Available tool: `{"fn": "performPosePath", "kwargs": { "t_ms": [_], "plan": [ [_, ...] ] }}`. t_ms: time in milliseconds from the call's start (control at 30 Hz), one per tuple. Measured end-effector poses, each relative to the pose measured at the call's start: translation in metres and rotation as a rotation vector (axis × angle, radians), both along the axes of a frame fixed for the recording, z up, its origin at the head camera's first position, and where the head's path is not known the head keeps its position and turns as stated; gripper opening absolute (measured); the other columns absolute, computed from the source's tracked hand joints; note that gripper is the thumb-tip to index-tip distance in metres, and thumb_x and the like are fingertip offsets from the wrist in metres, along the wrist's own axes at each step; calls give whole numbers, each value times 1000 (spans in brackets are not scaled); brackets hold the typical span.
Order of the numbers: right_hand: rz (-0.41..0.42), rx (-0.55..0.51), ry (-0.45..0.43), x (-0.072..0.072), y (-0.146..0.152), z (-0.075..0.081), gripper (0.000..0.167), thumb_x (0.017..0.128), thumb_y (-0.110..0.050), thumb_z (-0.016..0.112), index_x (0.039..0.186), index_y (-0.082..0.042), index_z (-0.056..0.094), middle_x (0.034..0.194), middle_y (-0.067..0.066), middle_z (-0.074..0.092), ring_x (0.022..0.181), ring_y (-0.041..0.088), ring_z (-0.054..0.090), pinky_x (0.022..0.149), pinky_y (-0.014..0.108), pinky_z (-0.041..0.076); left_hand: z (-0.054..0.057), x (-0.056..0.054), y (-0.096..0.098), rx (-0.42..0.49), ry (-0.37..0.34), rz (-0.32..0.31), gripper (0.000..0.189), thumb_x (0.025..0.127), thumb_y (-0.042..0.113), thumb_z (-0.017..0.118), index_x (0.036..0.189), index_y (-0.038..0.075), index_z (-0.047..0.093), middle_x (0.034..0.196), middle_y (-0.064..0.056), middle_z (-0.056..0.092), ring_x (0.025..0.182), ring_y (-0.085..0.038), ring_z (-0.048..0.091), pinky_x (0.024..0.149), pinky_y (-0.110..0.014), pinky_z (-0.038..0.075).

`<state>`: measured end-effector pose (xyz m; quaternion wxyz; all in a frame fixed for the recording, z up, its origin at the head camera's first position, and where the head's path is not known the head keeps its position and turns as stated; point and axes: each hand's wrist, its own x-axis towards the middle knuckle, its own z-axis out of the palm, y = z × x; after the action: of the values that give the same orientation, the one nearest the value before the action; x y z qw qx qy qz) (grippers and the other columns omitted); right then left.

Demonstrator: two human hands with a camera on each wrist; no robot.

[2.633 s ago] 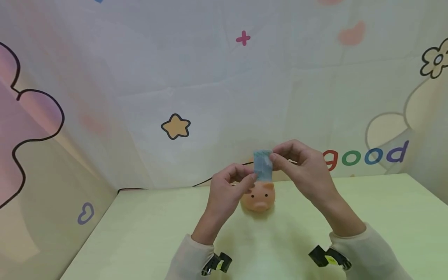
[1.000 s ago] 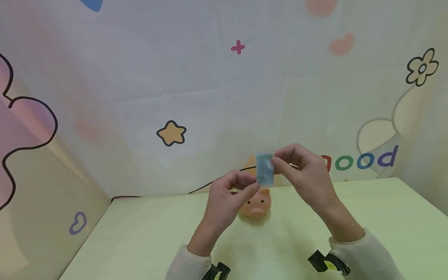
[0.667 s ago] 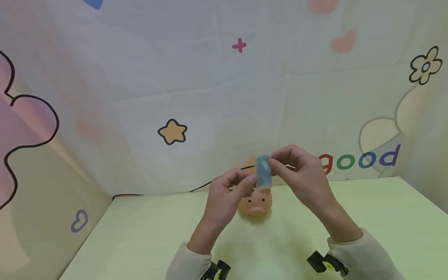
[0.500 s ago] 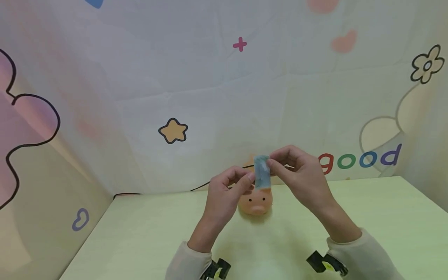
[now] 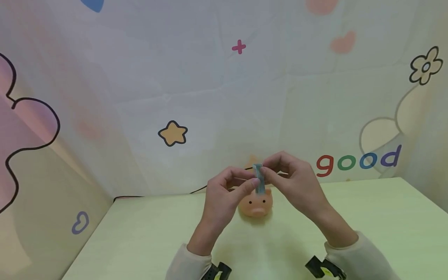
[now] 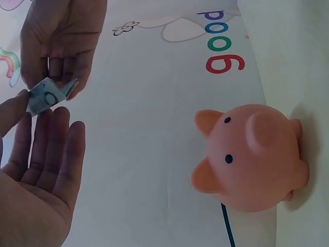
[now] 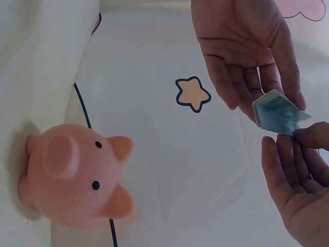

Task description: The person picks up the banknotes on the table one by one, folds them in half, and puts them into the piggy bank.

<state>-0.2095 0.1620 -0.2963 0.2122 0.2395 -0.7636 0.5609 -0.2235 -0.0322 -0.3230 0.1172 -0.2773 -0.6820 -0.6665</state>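
A small folded bluish-green banknote (image 5: 259, 179) is held up in the air between my two hands. My left hand (image 5: 224, 190) pinches its left edge with thumb and fingers. From the other side, my right hand (image 5: 295, 182) grips the upper right edge between thumb and index finger. In the left wrist view the banknote (image 6: 45, 96) shows a printed figure and a fold standing out toward the right hand. Creased panels of the banknote (image 7: 280, 112) appear in the right wrist view. Beyond the hands, a pink piggy bank (image 5: 257, 206) stands on the table, its top partly hidden.
The pale green table (image 5: 147, 233) runs back to a printed cloth backdrop (image 5: 210, 109) with a star, a flower and the word "good". Each sleeve carries a black strap-on camera (image 5: 316, 266) at the wrist.
The banknote has become narrower as the hands fold it, from a wide rectangle to a thin strip. My right hand has moved left and slightly down, closer to the left.
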Motion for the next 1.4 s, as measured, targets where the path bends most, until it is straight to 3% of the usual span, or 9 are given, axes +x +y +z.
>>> {"fn": "performPosePath", "kwargs": {
  "t_ms": [200,367,633,933,1133,1400],
  "plan": [
    [45,22,-43,2,0,-4,7,100,-6,74,106,-4,72,97,6,74,84,23,78,90,32,61,0,5,0,54,-54,-22,23,93,5,83,111,4,70,103,-6,72,87,-19,72,81,-40,64],
    [58,19,-66,4,0,-4,6,101,-8,73,107,-5,72,96,7,74,85,24,78,88,33,61,-1,7,0,84,-92,-49,18,95,3,80,111,0,73,103,-8,72,83,-16,71,80,-41,64],
    [77,29,-109,7,1,-2,13,105,-17,69,111,-7,73,103,5,76,93,25,77,93,38,58,-1,7,-1,75,-97,-52,13,97,3,77,109,-2,73,103,-8,71,82,-15,69,78,-36,64],
    [62,47,-62,5,-1,-4,8,103,-13,73,107,-7,74,102,5,74,93,23,76,89,34,61,-2,5,0,78,-105,-56,14,98,6,75,109,-2,73,99,-6,71,86,-17,68,78,-36,64],
    [85,63,-50,3,-1,-3,5,101,-10,75,105,-7,74,99,5,74,95,23,75,90,34,61,0,1,-2,86,-88,-47,19,101,12,69,110,-4,72,97,-8,71,85,-19,70,78,-38,64],
    [107,81,-32,0,-3,-2,5,100,-7,76,104,-6,75,99,5,74,93,23,75,87,34,62,2,0,-6,78,-76,-30,18,100,12,70,110,-4,73,100,-10,71,88,-20,70,79,-40,64]
  ]
}}
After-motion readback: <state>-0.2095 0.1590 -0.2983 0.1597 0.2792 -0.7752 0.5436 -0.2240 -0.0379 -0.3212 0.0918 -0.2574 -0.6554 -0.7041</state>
